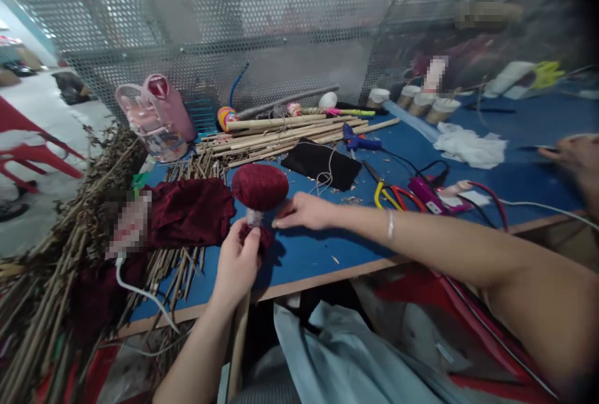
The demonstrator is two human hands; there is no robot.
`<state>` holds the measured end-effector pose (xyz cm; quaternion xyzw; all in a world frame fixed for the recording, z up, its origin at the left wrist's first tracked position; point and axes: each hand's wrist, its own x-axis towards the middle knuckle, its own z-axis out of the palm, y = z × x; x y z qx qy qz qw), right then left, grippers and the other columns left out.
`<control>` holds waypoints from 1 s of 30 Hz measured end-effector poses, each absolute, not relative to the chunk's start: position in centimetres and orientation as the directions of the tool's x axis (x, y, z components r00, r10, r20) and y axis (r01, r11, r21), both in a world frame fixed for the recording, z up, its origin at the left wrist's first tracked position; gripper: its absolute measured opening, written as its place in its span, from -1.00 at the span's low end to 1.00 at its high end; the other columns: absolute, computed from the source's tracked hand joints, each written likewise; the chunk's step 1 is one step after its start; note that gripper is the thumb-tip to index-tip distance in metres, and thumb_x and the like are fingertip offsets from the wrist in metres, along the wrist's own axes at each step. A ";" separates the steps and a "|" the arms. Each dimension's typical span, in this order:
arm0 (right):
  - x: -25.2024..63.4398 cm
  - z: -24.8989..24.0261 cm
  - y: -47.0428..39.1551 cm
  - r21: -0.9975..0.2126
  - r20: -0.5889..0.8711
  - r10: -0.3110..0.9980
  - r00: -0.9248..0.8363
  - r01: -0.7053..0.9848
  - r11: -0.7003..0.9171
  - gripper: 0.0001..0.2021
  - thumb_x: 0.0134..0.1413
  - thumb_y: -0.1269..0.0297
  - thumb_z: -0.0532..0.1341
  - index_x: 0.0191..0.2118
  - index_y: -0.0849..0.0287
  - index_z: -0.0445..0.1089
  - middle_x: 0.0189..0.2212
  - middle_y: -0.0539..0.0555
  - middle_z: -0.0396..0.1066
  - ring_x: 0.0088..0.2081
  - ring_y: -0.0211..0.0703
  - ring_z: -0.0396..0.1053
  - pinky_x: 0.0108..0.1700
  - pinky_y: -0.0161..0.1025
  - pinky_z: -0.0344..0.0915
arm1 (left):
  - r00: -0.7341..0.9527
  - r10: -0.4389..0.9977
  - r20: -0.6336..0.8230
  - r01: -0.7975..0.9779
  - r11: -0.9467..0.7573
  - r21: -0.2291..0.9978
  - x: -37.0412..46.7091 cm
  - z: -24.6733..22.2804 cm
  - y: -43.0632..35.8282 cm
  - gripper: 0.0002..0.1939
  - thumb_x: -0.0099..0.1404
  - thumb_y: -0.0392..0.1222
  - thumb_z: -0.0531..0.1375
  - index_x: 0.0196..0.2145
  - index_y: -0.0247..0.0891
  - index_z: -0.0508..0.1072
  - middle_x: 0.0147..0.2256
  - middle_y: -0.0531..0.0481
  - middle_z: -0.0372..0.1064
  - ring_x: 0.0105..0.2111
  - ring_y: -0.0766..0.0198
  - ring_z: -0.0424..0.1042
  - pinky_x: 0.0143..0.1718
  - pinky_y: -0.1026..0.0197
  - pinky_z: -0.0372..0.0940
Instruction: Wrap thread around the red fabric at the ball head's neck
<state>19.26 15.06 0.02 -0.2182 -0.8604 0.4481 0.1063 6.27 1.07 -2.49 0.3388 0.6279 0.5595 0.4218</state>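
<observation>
My left hand [238,258] is closed around the neck of a wooden stick [239,338]. The stick's top is a rounded head [260,187] wrapped in dark red velvety cloth. Pale grey thread [254,217] is wound round the cloth just under the head, and a gathered fold of the cloth hangs below it. Close to the right of that binding is my right hand [306,210], its fingers pinched together; what they hold, if anything, is too small to make out. More dark red cloth [189,211] lies to the left on bundled stalks.
On the blue table [299,251] are light wooden sticks [276,135], black cloth [322,163] with string, a blue glue gun [360,140], and pliers [390,195]. Dry stalks [88,204] and a pink bottle [173,107] stand left. A co-worker's hand [578,157] is at far right.
</observation>
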 end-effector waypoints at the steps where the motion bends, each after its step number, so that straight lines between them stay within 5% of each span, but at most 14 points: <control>1: 19.7 0.3 14.5 -0.780 0.021 0.391 -0.920 0.230 0.582 -0.75 0.01 0.22 0.17 -0.33 0.27 0.53 -0.41 0.10 0.51 -0.38 -0.29 0.41 -0.32 -0.39 0.24 | -0.424 0.896 -0.129 -0.001 0.142 0.990 6.3 -2.9 1.3 -0.73 0.21 -0.04 0.09 -0.19 -0.25 0.32 -0.62 0.21 0.08 -0.73 0.48 0.02 -0.73 0.42 -0.01; 5: 21.3 2.7 12.4 -0.278 0.080 0.170 -0.982 0.142 0.950 -0.78 0.13 0.34 0.07 -0.31 0.22 0.48 -0.36 0.10 0.48 -0.35 -0.25 0.38 -0.35 -0.32 0.15 | -0.381 0.922 -0.065 0.134 0.125 0.983 7.0 -3.6 1.7 -0.70 0.20 -0.07 0.11 -0.17 -0.28 0.38 -0.57 0.11 0.25 -0.65 0.43 0.17 -0.65 0.40 0.11; 9: 21.7 5.3 11.6 0.025 -0.010 0.116 -0.993 0.116 0.993 -0.82 0.08 0.41 0.06 -0.38 0.23 0.42 -0.41 0.09 0.44 -0.37 -0.19 0.33 -0.42 -0.29 0.03 | -0.355 0.933 -0.064 0.170 0.131 0.977 7.2 -3.5 1.6 -0.63 0.19 -0.05 0.12 -0.11 -0.32 0.39 -0.56 0.08 0.31 -0.63 0.39 0.22 -0.62 0.36 0.15; 20: 19.5 6.9 13.2 0.132 0.057 0.068 -0.996 0.075 0.988 -0.75 0.13 0.35 0.04 -0.41 0.17 0.46 -0.43 0.06 0.42 -0.39 -0.23 0.25 -0.48 -0.27 -0.19 | -0.273 0.957 -0.095 0.191 0.151 0.970 7.8 -3.1 1.8 -0.70 0.19 -0.07 0.11 -0.22 -0.30 0.45 -0.55 0.06 0.36 -0.61 0.36 0.29 -0.56 0.32 0.19; 30: 18.0 6.8 13.8 0.174 -0.037 0.066 -0.997 0.058 0.983 -0.76 0.08 0.41 0.06 -0.42 0.15 0.47 -0.43 0.05 0.44 -0.40 -0.23 0.26 -0.49 -0.30 -0.16 | -0.236 0.961 -0.141 0.159 0.182 0.970 8.2 -3.4 1.8 -0.78 0.19 -0.06 0.10 -0.36 -0.28 0.41 -0.59 0.08 0.29 -0.64 0.39 0.23 -0.61 0.35 0.14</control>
